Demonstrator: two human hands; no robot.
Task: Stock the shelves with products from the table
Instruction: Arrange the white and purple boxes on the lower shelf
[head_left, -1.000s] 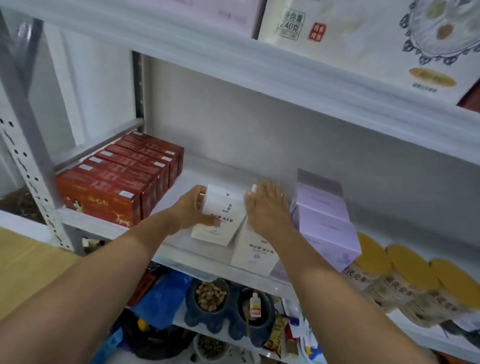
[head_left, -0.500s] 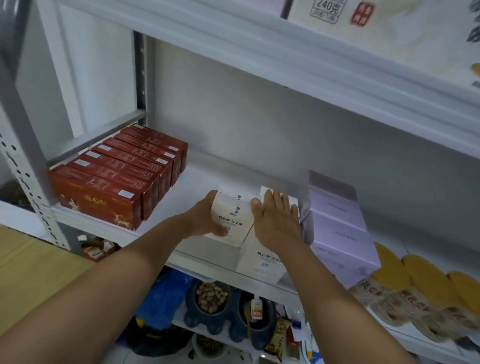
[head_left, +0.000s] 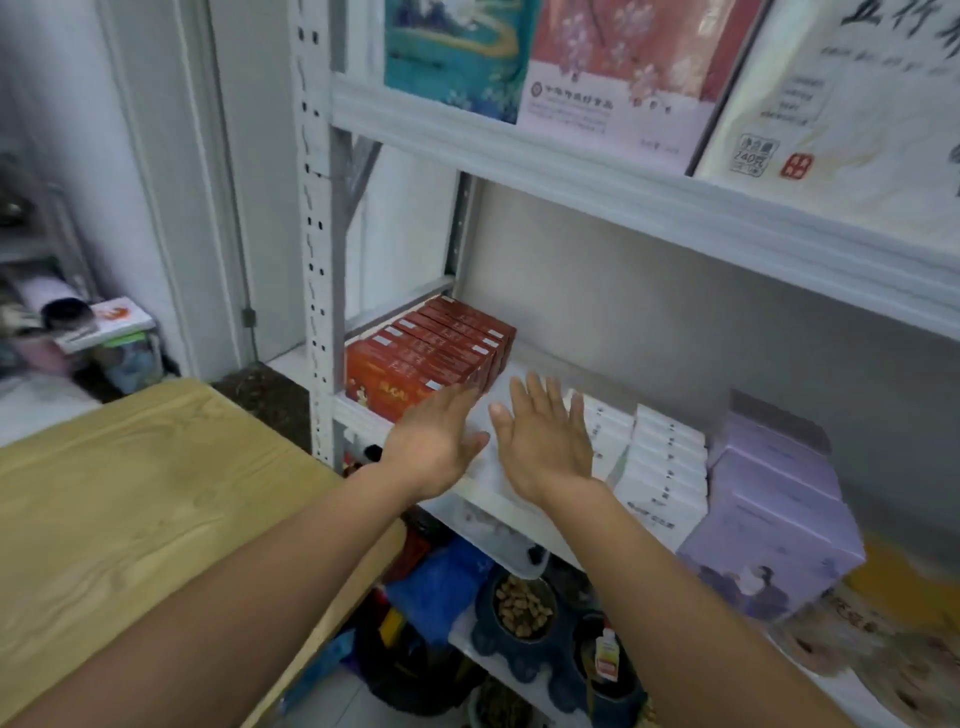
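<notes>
Shelf: white boxes sit between red boxes and purple boxes. My left hand and right hand are spread, empty, above the gap. Risk: a careless sweep knocks the front box off.

I cannot read the print on the white boxes; my right hand covers the nearest row. Left hand is motion-blurred. Yellow-lidded jars are blurred, cut by the right edge.

White shelf carries red boxes, white boxes, lilac boxes.
</notes>
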